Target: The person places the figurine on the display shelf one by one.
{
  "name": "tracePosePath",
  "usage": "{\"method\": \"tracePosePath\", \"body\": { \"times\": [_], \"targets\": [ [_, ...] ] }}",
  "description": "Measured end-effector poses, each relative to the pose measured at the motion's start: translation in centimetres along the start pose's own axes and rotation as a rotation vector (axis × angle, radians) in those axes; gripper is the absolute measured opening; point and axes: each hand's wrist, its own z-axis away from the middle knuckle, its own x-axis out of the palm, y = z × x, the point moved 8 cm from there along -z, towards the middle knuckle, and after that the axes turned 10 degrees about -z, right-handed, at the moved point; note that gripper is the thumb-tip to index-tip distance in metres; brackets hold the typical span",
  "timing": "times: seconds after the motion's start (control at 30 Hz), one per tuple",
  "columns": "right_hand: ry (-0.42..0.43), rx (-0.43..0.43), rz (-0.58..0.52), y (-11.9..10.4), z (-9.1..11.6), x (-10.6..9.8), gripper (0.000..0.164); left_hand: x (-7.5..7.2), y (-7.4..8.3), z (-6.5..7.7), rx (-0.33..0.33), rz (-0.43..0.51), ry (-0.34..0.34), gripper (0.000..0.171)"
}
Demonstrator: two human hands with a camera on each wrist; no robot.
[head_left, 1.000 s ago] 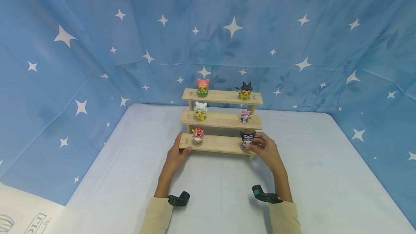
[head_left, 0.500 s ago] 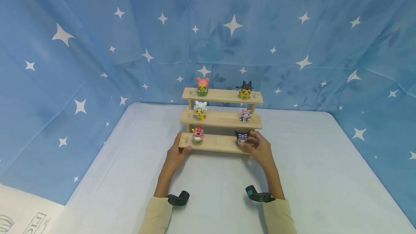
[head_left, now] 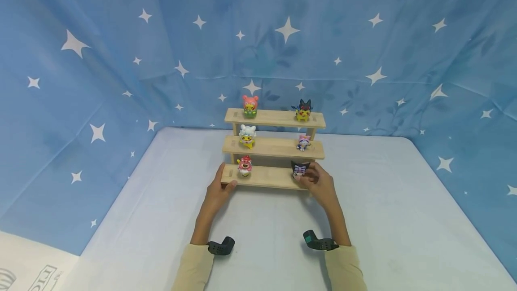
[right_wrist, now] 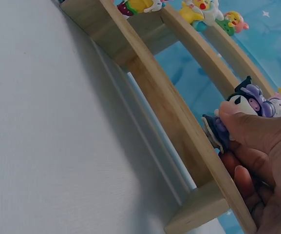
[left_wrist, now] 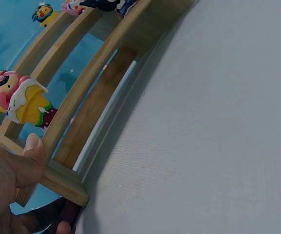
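A three-tier wooden display shelf [head_left: 266, 177] stands on the white table. At its front left end my left hand [head_left: 217, 193] grips the lowest board, thumb on top and fingers round the end. My right hand [head_left: 319, 184] pinches a black-eared figurine [head_left: 299, 170] with a purple bow at the right end of that same board. In the right wrist view the thumb lies across the front of this figurine [right_wrist: 250, 101], its base right at the board's edge. A pink figurine with a red cap [head_left: 244, 166] stands at the left of the lowest board.
On the middle board stand a white-hooded yellow figurine [head_left: 247, 136] and a small pink-and-purple figurine [head_left: 303, 143]. The top board bears a pink-hooded figurine [head_left: 250, 106] and a black-eared yellow figurine [head_left: 303, 110]. A blue star-patterned curtain [head_left: 335, 26] hangs behind.
My right hand has shifted left with the black-eared figurine, bringing it inward along the lowest board. My left hand keeps its grip on the shelf end.
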Motion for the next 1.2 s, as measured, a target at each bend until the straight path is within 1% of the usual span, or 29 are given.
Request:
{"method": "tracePosePath", "body": {
  "times": [0.13,0.33,0.6,0.8,1.07,1.2],
  "targets": [
    [-0.01,-0.001,0.018,0.14,0.07,0.13,0.045,0.01,-0.08,0.01,-0.006,-0.01,0.0,0.079],
    [-0.019,-0.038,0.052,-0.1,0.14,0.23,0.048,0.0,0.04,0.07,0.004,-0.011,0.002,0.08],
    [-0.04,-0.054,0.051,-0.27,0.28,0.28,0.046,0.05,0.0,-0.03,-0.002,-0.009,-0.005,0.08],
    [-0.045,-0.049,0.038,-0.34,0.26,0.23,0.046,-0.01,0.0,-0.11,0.013,-0.013,0.011,0.08],
    [-0.054,-0.033,0.029,-0.25,0.29,0.29,0.047,0.05,-0.1,-0.02,0.013,0.003,0.003,0.08],
    [-0.06,-0.026,0.026,-0.18,0.24,0.4,0.047,-0.19,0.14,0.2,0.038,-0.001,0.032,0.081]
  ]
}}
